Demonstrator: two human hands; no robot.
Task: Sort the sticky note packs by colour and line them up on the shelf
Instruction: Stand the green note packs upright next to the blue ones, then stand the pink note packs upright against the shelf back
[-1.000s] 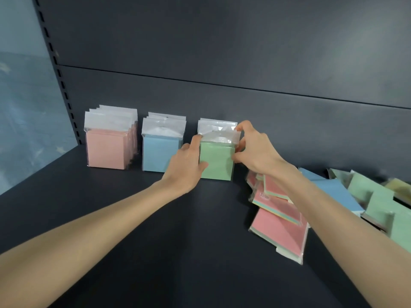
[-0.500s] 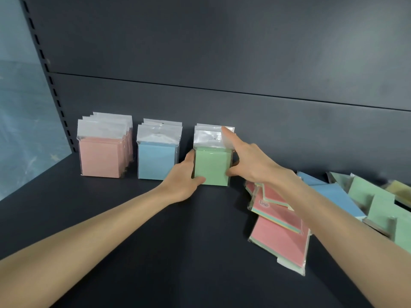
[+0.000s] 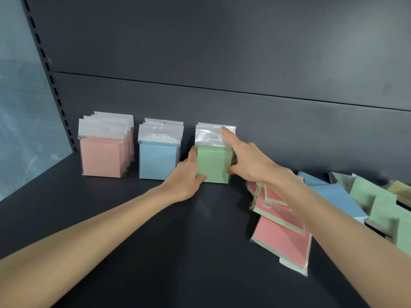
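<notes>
Both hands are working on the green row point(image 3: 214, 132), one of three rows standing on the dark shelf point(image 3: 155, 241). Left hand point(image 3: 185, 182) is gripping the front green pack point(image 3: 213, 166) by its left edge, with the thumb lying up the side and fingertips curling at the bottom corner. Right hand point(image 3: 248, 166) is pinching the same pack's right edge with thumb and curled fingers. Its index finger is stretching straight up and touching the clear header on top. The pack is standing upright, bottom on the shelf, between the two hands.

Green row is showing two, maybe three packs by headers; can't count it surer. Just left of the left hand, blue row point(image 3: 158, 161) is standing with three headers showing. Further left sits the pink row point(image 3: 102, 156), four or five packs with edges overlapping. The rows are standing apart from each other, close to the back panel point(image 3: 222, 63).

Under and right of the right forearm, a loose pile point(image 3: 282, 238) is lying flat and tilted. It has three pink-faced packs, two blue and at least four green. One yellowish pack is sitting farthest right, partly cut off.
</notes>
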